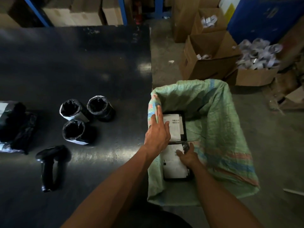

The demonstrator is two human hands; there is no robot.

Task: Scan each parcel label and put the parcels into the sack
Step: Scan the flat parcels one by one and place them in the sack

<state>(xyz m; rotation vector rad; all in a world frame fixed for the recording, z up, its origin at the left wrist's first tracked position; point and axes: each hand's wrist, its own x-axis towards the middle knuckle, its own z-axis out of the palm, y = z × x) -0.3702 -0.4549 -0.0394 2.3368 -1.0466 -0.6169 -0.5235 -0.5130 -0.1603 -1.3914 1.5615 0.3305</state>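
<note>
Step in hand: While the right hand [187,156] lowers a flat parcel [174,163] into the sack [218,112], the left hand [158,134] steadies the sack's near-left rim; this reads as the placing step, the scan of this parcel presumably done.

Right hand: fingers curled onto the parcel's right edge, holding it inside the sack mouth (how firmly, the dim light does not show).

Left hand: fingers straight and relaxed, laid against the sack's rim where it meets the surface edge, gripping nothing.

Parcel in hand: black wrap with a white label facing up, near side of the sack's interior.

Parcel already placed: a second black parcel [175,127] with a barcode label lies just beyond it, deeper in the sack, partly hidden by the left hand.

Sack: green woven, open-mouthed, standing on the floor just right of the surface [74,63].

Doing it well: keep the rim pressed open until the parcel clears it; set the parcel flat beside or on the one below, so it does not wedge on edge; let go only once it rests.

Risk: the slack rim may fold inward and snag the parcel.

Remaining work: three round black parcels [85,119] and a dark bundle [14,125] at the far left wait on the surface, well apart from the sack.

Scanner: the handheld scanner [51,165] lies on the near surface, left of both arms, within reach.
</note>
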